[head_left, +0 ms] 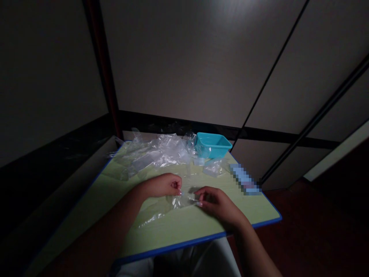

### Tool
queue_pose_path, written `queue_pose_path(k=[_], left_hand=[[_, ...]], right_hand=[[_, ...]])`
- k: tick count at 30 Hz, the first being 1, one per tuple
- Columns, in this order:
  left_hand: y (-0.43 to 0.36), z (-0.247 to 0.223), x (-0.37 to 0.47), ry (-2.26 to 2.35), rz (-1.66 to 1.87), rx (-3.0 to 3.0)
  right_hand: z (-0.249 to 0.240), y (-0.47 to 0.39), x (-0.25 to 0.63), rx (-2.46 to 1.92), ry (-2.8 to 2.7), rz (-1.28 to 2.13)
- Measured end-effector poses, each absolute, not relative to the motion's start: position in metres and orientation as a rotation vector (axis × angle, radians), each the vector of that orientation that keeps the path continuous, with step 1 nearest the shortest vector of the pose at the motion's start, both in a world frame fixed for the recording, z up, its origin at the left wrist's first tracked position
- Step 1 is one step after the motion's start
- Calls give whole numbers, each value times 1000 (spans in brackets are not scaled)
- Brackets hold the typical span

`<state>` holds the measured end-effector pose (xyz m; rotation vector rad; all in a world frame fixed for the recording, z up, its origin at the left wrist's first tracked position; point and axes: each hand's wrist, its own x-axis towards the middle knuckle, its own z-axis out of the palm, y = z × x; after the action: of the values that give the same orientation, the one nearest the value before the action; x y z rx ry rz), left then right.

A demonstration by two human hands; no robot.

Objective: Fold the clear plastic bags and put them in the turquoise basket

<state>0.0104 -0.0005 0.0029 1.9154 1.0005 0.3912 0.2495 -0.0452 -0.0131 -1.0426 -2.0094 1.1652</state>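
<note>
While the left hand [165,185] pinches a clear plastic bag [178,202] over the tabletop [198,223], the right hand [215,201], loosely curled, holds the bag's other side between thumb and fingers.

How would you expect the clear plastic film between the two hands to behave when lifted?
Likely floppy: the clear plastic film looks thin and creased. It is probably light, as the tabletop shows through it. Its glossy highlights suggest it may feel slippery.
</note>
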Motion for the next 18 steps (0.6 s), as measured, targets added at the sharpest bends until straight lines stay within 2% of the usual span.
queue_pose_path(k=[7,18], left_hand=[[4,-1,6,1057,373,2113],[2,2,6,1071,364,2349]], right_hand=[[-27,-48,258,-1283,-2030,603],[-21,-51,250,-1542,-2085,183]])
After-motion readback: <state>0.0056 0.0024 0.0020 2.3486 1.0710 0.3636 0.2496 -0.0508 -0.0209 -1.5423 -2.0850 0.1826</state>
